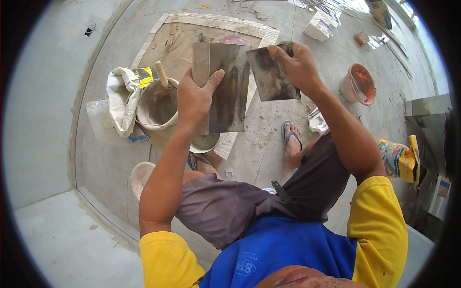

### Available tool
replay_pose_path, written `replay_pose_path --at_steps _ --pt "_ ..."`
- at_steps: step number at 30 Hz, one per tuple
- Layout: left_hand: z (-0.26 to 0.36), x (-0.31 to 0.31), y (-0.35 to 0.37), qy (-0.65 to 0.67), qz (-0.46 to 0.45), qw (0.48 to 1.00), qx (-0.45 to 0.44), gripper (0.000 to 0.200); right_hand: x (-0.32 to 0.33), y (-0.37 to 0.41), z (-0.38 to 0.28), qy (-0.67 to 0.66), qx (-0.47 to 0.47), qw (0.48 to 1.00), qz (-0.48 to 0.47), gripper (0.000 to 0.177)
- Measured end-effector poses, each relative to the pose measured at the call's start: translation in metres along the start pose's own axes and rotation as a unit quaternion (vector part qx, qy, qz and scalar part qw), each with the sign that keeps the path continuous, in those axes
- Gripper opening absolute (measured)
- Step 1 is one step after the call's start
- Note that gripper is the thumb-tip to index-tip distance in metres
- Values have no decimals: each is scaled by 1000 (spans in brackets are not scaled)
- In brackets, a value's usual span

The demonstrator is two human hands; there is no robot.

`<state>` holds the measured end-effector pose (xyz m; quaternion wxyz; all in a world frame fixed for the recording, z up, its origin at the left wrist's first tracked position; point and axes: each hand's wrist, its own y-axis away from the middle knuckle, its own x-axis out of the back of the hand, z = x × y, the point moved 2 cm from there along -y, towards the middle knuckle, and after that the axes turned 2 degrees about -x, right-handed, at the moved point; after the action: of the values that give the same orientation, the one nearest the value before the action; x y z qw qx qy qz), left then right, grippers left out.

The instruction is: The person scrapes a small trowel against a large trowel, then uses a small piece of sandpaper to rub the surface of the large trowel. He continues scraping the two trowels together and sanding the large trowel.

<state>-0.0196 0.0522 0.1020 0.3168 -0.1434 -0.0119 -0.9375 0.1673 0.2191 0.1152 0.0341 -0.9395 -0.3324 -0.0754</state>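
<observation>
My left hand (196, 100) grips a broad rectangular metal putty blade (230, 81) by its lighter strip, with the thumb across its face. The metal is stained with dark smears. In my right hand (298, 65) is a smaller, squarish metal putty blade (270, 77), pinched near its upper edge with the thumb on top. The two blades are held up side by side, their edges close together in this view. Below and left of my left hand stands a mortar-coated bucket (156, 105), with a wooden handle (161, 73) sticking up from it. A smaller round container (206, 142) is partly hidden beneath the broad blade.
A white sack (121, 105) leans beside the bucket. Cardboard edged with pale strips (211, 20) lies on the tiled floor ahead. To the right are a reddish bucket (349, 86), a yellow bag (396, 161) and a brick (361, 38). Debris is scattered around my feet.
</observation>
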Motion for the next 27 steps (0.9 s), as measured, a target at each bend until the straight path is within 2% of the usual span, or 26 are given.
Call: replay_pose_path --at_steps 4,6,7,10,12,14,16,18,20,22,23,24,26,27 --pt "-1 0 1 -11 2 1000 -3 51 -4 0 7 -16 -5 1000 -13 32" --pt "-2 0 0 -29 5 1000 -8 52 -9 5 4 82 33 996 -17 34" --pt "-1 0 0 -29 4 1000 -8 52 -10 2 4 59 67 996 5 31" --pt "-2 0 0 -3 4 1000 -5 53 -1 -2 4 1 15 1000 15 29" --pt "-5 0 -2 -17 5 1000 -6 53 -6 1 5 15 9 1000 24 29" --pt "-4 0 -1 -27 8 1000 -6 52 -12 3 8 119 83 989 8 31" --pt "-2 1 0 -39 10 999 -5 52 -9 2 2 121 70 990 0 31" --pt "0 0 0 -4 0 1000 11 52 -3 0 -5 -51 10 999 14 28" --pt "0 -1 2 -12 3 1000 9 52 -1 0 -3 -49 4 999 -5 28" --pt "1 -2 1 -21 4 1000 5 51 -9 2 9 45 -10 997 -67 28" --pt "1 -2 1 -15 1 1000 0 51 -10 1 13 183 53 980 -61 28" --pt "0 -2 1 -9 -3 1000 -3 51 -9 1 12 183 53 980 -60 28" --pt "-2 0 -1 6 -8 1000 10 51 -5 2 7 -36 28 998 -32 28" --pt "-3 1 -2 22 -11 1000 19 52 5 -2 3 -45 25 998 -27 29"
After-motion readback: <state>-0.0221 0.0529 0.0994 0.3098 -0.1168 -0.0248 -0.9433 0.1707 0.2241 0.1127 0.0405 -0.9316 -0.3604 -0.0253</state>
